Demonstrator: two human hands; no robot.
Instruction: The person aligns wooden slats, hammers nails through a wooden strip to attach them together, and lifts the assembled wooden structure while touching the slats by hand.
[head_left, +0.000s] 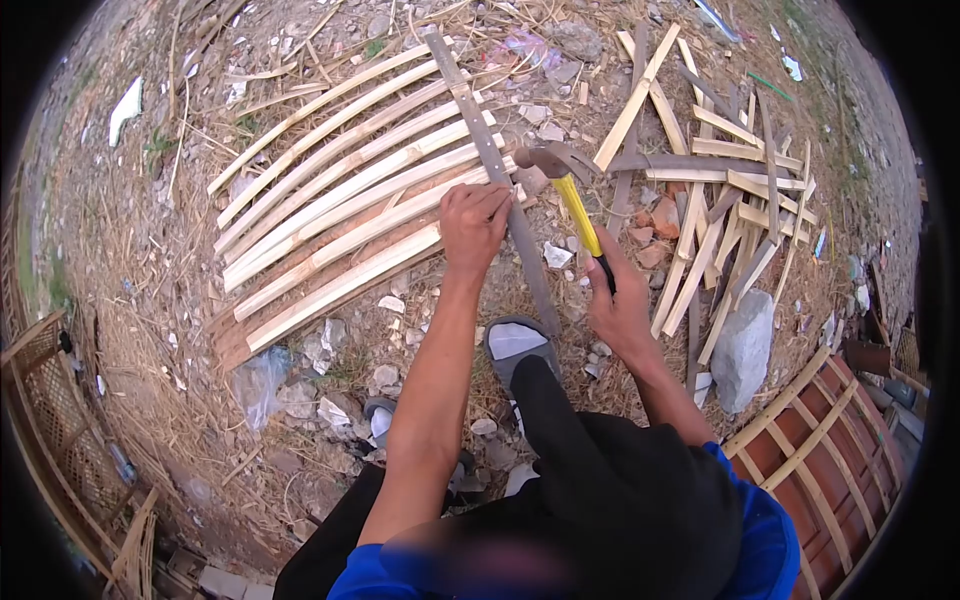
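Observation:
My right hand [622, 300] grips a claw hammer [577, 212] by its black lower handle. The yellow shaft points away from me, and the hammer head is just right of a dark wooden strip [528, 255]. That strip lies across the right ends of several pale wooden slats [350, 185] set side by side on the ground. On the strip rests my left hand [474, 225], its fingers pressed together in a pinch near one slat's end. Whatever is between those fingertips is hidden. Small dots like nail heads show along the strip's far part.
A loose pile of wooden slats [735, 200] lies to the right, near a large pale rock [742, 350]. A slatted wooden frame [810, 450] stands at lower right, and a lattice panel [70, 430] at lower left. Stones, straw and a plastic bag [262, 385] litter the ground.

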